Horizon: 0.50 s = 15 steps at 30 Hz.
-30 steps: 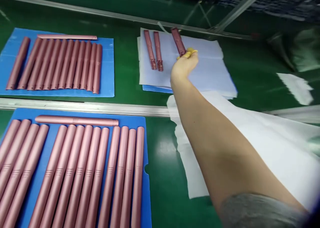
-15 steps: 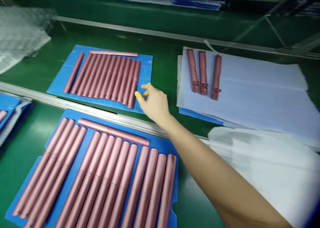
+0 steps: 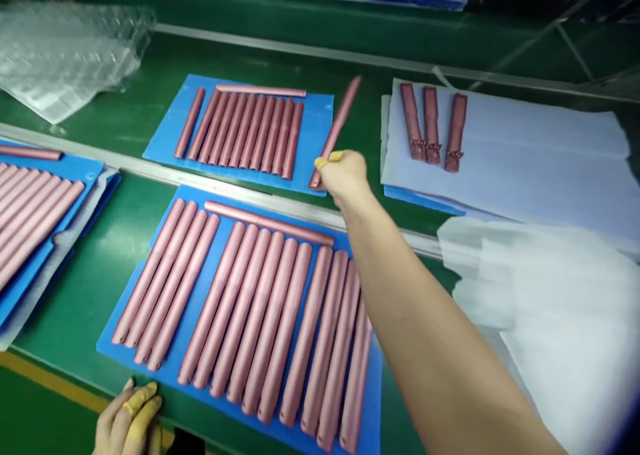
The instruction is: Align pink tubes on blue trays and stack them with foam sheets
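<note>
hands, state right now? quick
Left hand: at the green table's near edge, fingers bent; cannot tell if closed, nothing visibly held.
Right hand: closed on one pink tube, gripping near its lower end.

No legible text; no readable numbers

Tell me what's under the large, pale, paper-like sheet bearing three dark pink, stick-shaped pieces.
A flat blue sheet shows along part of its near edge, and another pale layer at its left. The large pale sheet covers whatever else lies beneath.
</note>
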{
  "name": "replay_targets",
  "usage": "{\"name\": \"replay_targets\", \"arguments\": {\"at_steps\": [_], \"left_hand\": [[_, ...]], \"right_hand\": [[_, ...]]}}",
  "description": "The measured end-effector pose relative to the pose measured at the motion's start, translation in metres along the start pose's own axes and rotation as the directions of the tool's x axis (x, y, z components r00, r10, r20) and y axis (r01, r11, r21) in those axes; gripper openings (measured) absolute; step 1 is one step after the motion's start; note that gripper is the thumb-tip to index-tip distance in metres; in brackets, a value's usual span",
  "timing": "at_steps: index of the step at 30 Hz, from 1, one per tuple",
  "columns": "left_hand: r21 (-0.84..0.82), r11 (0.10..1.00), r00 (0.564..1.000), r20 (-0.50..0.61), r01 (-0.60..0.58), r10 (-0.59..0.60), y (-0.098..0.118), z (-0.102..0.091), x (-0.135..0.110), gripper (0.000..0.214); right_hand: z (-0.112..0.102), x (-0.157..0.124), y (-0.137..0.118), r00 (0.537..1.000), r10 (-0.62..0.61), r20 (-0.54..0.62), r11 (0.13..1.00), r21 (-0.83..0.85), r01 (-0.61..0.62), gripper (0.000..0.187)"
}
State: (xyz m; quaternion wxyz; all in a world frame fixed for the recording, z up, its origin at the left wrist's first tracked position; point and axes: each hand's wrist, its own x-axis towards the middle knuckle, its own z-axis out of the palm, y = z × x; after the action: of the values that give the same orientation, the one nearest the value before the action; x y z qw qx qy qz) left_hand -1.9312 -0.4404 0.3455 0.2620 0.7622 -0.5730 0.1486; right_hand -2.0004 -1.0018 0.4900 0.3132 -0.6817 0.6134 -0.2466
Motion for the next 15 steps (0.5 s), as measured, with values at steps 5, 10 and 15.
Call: {"name": "replay_targets", "arguments": {"at_steps": [5, 10, 15], "left_hand": [[-0.217, 0.976, 0.997, 0.073, -0.015, 0.032, -0.011, -0.020, 0.012, 0.040], [-0.393, 0.920, 0.998, 0.056, -0.004, 0.028, -0.034, -0.070, 0.047, 0.062], [-0.215, 0.967, 0.985, 0.077, -0.133, 0.153, -0.112, -0.102, 0.056, 0.086]], "right_hand": [[-0.037, -0.148, 0.012, 0.972, -0.234, -0.035, 0.910, 0.343, 0.232, 0.014], [-0.057, -0.334, 0.018, 0.900, -0.279, 0.334, 0.936, 0.305, 0.177, 0.022], [-0.063, -0.427, 0.021, 0.748, -0.247, 0.616, 0.969, 0.152, 0.195, 0.028]]}}
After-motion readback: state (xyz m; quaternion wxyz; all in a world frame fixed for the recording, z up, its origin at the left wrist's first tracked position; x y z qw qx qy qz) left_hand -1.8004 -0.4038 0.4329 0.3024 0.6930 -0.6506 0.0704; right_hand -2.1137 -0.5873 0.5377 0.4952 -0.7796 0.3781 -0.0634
